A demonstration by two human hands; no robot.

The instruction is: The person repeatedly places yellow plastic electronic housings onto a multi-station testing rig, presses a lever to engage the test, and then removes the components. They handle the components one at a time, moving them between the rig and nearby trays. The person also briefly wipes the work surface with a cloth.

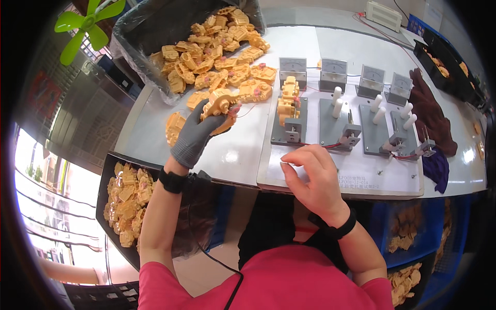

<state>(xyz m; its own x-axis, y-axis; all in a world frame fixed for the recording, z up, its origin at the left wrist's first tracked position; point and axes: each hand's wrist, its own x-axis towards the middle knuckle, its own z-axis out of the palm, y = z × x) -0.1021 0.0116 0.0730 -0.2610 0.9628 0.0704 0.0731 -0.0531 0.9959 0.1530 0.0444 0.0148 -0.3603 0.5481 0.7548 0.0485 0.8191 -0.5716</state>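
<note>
My left hand point(195, 135), in a grey glove, is closed around a yellow plastic toy part point(219, 102) with a pinkish-red piece and thin wires. It holds the part over the table, beside other loose yellow parts point(255, 90). My bare right hand point(319, 182) is above the front edge of the white board point(361, 181). Its thumb and forefinger come together in a pinch; whether something small is between them, I cannot make out. Just beyond it, another yellow part point(288, 103) stands on the leftmost grey test fixture point(280, 135).
Several meters point(333, 72) stand behind fixtures with white pegs point(337, 103). A lined bin point(129, 57) of yellow parts stands at the back left; a black crate point(111, 199) of them sits lower left. Dark cloth point(434, 113) lies right. A green fan point(89, 23) is upper left.
</note>
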